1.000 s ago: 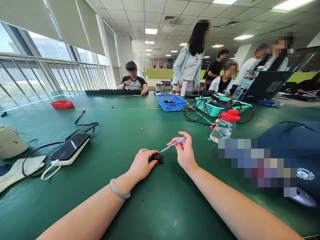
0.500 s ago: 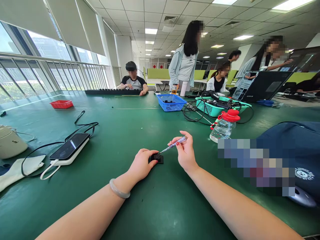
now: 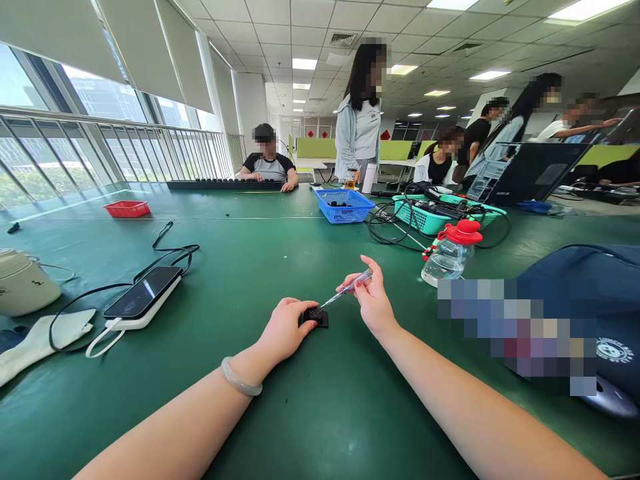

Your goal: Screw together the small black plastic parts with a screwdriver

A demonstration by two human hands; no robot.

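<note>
The green bench carries everything, running from its near edge below the forearms to a far edge where a person sits. Toward its right edge lies the dark blue bag, well apart from the hands, so it probably leaves the right arm room to move. Near the far edge, right of centre, the green basket holds black cables, some spilling over its rim; just beside it, the blue basket keeps small dark pieces together. The red-capped bottle stands upright nearer the bag.

The left hand has a closed grip on the black part, thumb on the near side and fingers opposite, likely to keep it from sliding on the smooth bench. The right hand has a closed grip on the screwdriver, thumb against fingertips, one finger lifted, which seems to suit light, fine control.

Toward the left edge, the phone rests on a white block with cables attached. The screwdriver slants down leftward, its tip at the black part, which sits on the bench between the hands; whether they touch is too small to tell.
</note>
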